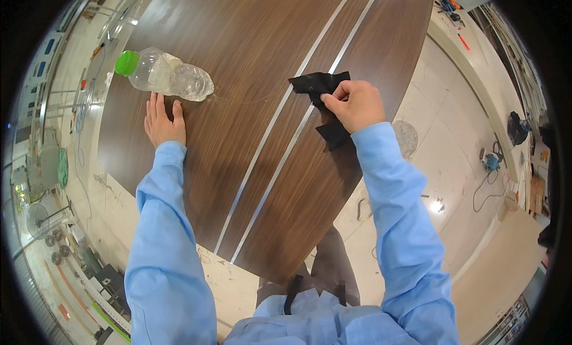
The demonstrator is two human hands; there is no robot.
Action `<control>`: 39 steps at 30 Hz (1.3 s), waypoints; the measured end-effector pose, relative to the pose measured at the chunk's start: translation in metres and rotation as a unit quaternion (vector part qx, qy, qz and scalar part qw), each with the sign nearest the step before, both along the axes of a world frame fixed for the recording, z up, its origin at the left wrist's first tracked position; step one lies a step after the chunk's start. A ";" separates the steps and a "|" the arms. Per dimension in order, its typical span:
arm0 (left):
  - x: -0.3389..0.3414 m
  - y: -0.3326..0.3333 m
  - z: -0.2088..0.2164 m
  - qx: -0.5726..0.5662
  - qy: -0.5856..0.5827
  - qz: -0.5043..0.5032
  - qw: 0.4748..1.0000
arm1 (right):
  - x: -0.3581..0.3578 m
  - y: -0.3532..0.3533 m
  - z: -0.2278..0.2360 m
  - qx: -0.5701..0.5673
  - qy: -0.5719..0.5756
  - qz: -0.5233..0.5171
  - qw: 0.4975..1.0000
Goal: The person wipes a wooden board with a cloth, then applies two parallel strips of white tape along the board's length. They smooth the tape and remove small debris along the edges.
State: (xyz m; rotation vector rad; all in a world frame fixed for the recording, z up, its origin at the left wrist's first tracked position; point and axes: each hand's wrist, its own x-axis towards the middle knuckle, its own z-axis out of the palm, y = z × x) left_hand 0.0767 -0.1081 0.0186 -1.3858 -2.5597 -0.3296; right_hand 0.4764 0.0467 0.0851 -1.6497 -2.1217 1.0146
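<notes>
Two silvery stripes point(257, 158) run the length of the brown wood-grain table point(220, 148). Across them, the right hand point(356, 105) pinches a crumpled black cloth point(314, 83); the left hand point(165, 126) lies spread and relaxed beside a green-capped bottle point(179, 80). Around it stretches pale floor point(438, 116), with a fan point(37, 220) off left.

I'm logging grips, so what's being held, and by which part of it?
The right hand pinches a black cloth around its middle; the left hand rests on the brown tabletop, holding nothing.
</notes>
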 end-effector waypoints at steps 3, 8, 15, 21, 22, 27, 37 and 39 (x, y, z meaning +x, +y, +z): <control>0.000 -0.002 -0.003 0.006 -0.004 -0.002 1.000 | -0.005 -0.009 -0.002 0.043 -0.002 -0.027 0.999; -0.003 0.001 0.001 0.029 -0.001 -0.008 1.000 | -0.011 0.004 -0.027 0.124 -0.017 -0.091 0.988; -0.001 -0.003 -0.007 0.029 -0.003 0.005 1.000 | 0.038 0.062 -0.018 0.246 0.058 -0.176 0.951; 0.002 -0.001 -0.004 -0.003 -0.002 0.038 0.999 | 0.048 -0.008 -0.016 0.259 0.031 0.155 0.953; 0.003 -0.001 -0.003 0.018 0.007 0.029 0.999 | 0.048 -0.010 -0.017 0.247 0.023 0.129 0.960; -0.013 -0.018 -0.026 0.015 0.036 0.012 0.999 | 0.045 0.067 -0.021 0.217 0.019 0.038 0.975; 0.116 -0.054 0.014 0.178 -0.038 0.201 0.963 | 0.073 0.276 -0.011 0.203 -0.062 -0.058 0.975; 0.204 -0.026 0.046 0.136 0.027 0.053 0.989 | 0.081 0.296 -0.006 0.134 -0.103 -0.089 0.982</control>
